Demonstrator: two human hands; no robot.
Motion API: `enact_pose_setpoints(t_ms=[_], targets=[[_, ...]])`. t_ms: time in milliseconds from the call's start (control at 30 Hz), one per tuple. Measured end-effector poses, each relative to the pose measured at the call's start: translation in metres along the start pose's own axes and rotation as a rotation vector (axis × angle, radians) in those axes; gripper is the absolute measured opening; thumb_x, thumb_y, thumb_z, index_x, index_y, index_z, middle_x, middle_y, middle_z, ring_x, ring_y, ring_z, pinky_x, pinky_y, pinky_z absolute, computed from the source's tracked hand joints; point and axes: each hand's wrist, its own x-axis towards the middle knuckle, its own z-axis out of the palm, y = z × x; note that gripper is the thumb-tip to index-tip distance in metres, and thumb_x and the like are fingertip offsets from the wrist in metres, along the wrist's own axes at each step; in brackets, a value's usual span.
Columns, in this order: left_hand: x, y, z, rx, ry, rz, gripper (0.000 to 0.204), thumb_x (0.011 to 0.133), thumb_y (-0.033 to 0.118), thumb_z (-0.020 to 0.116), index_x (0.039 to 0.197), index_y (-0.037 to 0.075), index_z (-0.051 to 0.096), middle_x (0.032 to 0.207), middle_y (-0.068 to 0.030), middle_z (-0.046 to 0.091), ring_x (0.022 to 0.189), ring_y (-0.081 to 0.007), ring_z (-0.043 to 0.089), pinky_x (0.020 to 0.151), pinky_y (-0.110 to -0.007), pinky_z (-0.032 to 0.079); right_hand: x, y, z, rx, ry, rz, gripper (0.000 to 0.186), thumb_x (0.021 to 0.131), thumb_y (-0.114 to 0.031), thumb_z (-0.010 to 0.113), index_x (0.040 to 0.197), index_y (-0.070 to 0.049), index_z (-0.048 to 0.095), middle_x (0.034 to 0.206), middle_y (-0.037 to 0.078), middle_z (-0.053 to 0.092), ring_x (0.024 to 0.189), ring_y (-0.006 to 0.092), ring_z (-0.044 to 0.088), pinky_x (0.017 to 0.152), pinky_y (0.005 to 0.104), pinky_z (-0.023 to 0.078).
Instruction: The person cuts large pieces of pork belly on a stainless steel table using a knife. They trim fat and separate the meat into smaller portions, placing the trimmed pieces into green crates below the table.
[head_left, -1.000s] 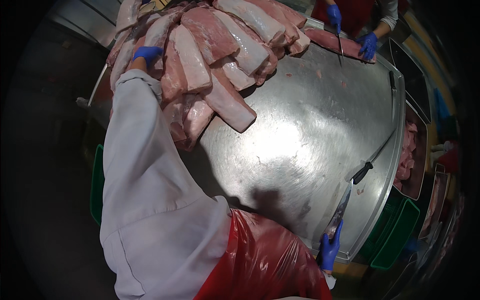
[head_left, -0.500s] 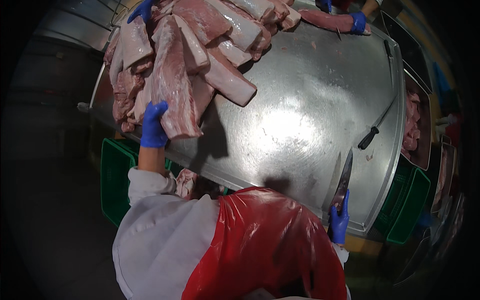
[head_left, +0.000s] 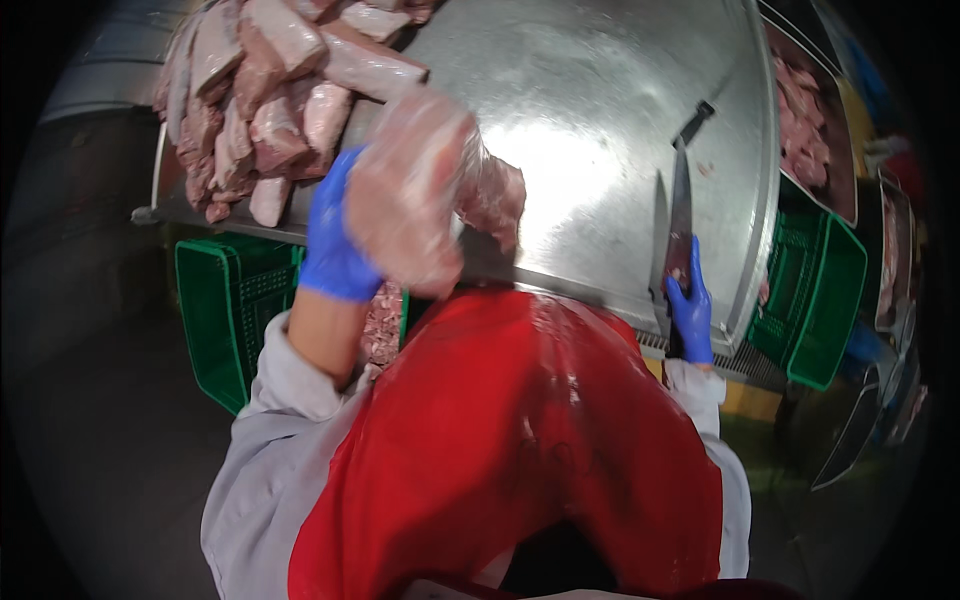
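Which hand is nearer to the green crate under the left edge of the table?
Left. The left hand holds a meat slab just above the green crate. The right hand grips a knife far across the table.

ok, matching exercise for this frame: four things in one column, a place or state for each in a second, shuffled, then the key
Things:
1. slab of meat
2. knife
3. pile of meat cuts
4. green crate

Places or states:
A. heaped on the steel table's far left corner
B. on the floor below the table's left edge
C. lifted in the left hand
D. gripped in the right hand, blade over the table

Pairs: 1-C, 2-D, 3-A, 4-B
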Motion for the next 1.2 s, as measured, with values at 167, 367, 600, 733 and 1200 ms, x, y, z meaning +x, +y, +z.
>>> enact_pose_setpoints(t_ms=[167, 367, 600, 733, 1200], targets=[[0.108, -0.068, 0.101, -1.195, 0.038, -0.502, 0.027, 0.087, 0.018, 0.060, 0.111, 0.006, 0.060, 0.097, -0.0099, 0.066, 0.081, -0.0275, 0.066, 0.070, -0.042, 0.056, 0.007, -0.010, -0.018, -0.008, 0.041, -0.105, 0.071, 0.094, -0.012, 0.060, 0.155, -0.026, 0.028, 0.076, 0.005, 0.065, 0.064, 0.0087, 0.057, 0.065, 0.0270, 0.051], [0.204, -0.167, 0.160, -1.344, 0.329, -1.400, 0.039, 0.089, 0.022, 0.062, 0.119, 0.003, 0.046, 0.097, -0.0116, 0.059, 0.082, -0.0253, 0.062, 0.061, -0.037, 0.057, -0.001, 0.012, -0.026, 0.146, 0.070, -0.036, 0.066, 0.097, -0.018, 0.057, 0.155, -0.028, 0.028, 0.076, 0.009, 0.068, 0.066, 0.0151, 0.064, 0.066, 0.0321, 0.053], [0.141, -0.197, 0.247, -0.585, 0.101, -1.010, 0.024, 0.091, 0.027, 0.065, 0.096, 0.004, 0.058, 0.078, -0.0089, 0.059, 0.061, -0.0201, 0.060, 0.050, -0.030, 0.047, 0.088, -0.012, -0.055, -0.237, 0.300, -0.368, 0.072, 0.088, -0.017, 0.062, 0.152, -0.029, 0.032, 0.092, 0.024, 0.068, 0.087, 0.0414, 0.066, 0.079, 0.0458, 0.053], [0.101, -0.182, 0.295, -0.493, -0.009, -0.945, 0.031, 0.096, 0.022, 0.057, 0.119, 0.003, 0.060, 0.091, -0.0087, 0.063, 0.077, -0.0186, 0.062, 0.069, -0.033, 0.053, 0.139, -0.002, -0.079, -0.256, 0.211, -0.211, 0.076, 0.087, -0.022, 0.064, 0.153, -0.035, 0.028, 0.089, 0.024, 0.067, 0.083, 0.0379, 0.067, 0.078, 0.0446, 0.052], [0.079, -0.155, 0.253, 0.468, -0.233, -0.545, 0.122, 0.050, 0.050, 0.090, 0.141, -0.008, 0.032, 0.131, -0.0300, 0.051, 0.121, -0.0403, 0.055, 0.103, -0.042, 0.046, 0.054, 0.018, -0.012, 0.721, 0.111, -0.070, 0.082, 0.094, 0.001, 0.056, 0.158, -0.020, 0.010, 0.085, 0.007, 0.058, 0.059, 0.0117, 0.057, 0.049, 0.0244, 0.049]])
